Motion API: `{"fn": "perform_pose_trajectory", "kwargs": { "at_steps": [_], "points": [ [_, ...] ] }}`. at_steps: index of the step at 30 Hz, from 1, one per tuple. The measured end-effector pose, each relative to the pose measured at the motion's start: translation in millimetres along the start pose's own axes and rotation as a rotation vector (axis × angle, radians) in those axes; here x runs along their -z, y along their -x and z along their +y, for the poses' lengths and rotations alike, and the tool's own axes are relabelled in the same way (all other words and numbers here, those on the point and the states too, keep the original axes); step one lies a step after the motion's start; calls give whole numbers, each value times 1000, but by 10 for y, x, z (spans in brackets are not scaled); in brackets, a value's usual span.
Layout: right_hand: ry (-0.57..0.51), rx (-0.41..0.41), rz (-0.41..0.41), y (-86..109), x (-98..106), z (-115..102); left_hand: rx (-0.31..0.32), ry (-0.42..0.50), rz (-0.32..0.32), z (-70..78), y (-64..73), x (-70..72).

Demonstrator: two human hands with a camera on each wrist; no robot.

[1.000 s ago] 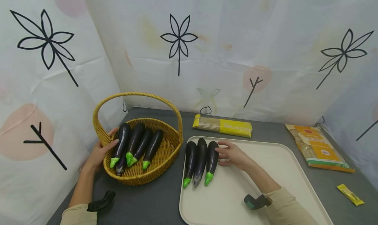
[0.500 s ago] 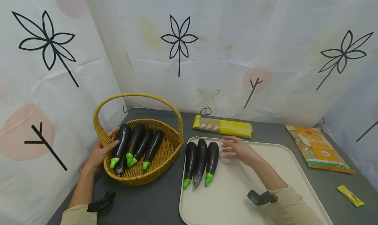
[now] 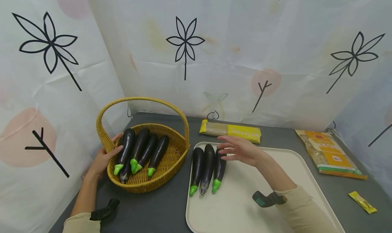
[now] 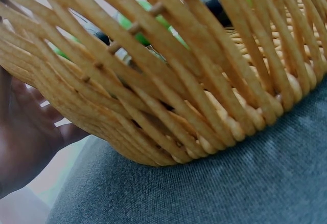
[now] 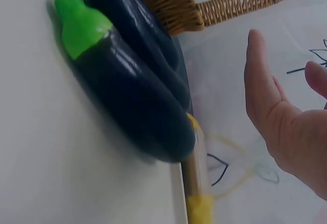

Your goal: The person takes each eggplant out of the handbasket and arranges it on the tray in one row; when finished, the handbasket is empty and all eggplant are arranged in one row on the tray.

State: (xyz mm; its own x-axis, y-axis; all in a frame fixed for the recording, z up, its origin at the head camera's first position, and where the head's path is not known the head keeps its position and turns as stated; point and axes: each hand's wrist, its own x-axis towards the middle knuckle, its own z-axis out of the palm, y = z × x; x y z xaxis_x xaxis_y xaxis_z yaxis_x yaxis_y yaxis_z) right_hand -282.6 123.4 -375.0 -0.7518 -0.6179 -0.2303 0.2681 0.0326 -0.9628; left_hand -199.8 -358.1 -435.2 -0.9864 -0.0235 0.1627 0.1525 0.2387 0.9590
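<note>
A wicker basket [image 3: 173,158] with a tall handle holds several dark eggplants [image 3: 158,154] with green stem ends. My left hand [image 3: 102,160] grips its left rim, thumb over the edge beside the leftmost eggplant; in the left wrist view the hand [image 4: 30,127] shows behind the woven side. Three more eggplants lie side by side at the left end of a cream tray [image 3: 245,205]. Fingers extended and holding nothing, my right hand [image 3: 240,151] overlaps the top of the right-hand eggplant [image 3: 219,168] in the head view. In the right wrist view it appears raised beyond that eggplant [image 5: 133,96].
Behind the tray lies a yellow pasta packet [image 3: 230,130]. An orange bag [image 3: 332,154] and a small yellow sachet [image 3: 362,202] rest on the grey table [image 3: 147,212] to the right. Printed white curtains [image 3: 226,49] enclose the back and sides.
My right hand left the right-hand eggplant's side, moving right, then came back left and slightly up over its top end. The left hand and basket have stayed put.
</note>
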Motion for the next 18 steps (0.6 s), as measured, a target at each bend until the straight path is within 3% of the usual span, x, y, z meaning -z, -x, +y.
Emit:
{"fn": "perform_pose_trajectory", "kwargs": {
  "at_steps": [8,18],
  "points": [
    [5,-49,-114,-101,-288,-72,5,-3,-7,20,8,-3],
    [-5,-36,-221,-259,-663,-88,6,-11,-6,11,5,1]
  ]
}}
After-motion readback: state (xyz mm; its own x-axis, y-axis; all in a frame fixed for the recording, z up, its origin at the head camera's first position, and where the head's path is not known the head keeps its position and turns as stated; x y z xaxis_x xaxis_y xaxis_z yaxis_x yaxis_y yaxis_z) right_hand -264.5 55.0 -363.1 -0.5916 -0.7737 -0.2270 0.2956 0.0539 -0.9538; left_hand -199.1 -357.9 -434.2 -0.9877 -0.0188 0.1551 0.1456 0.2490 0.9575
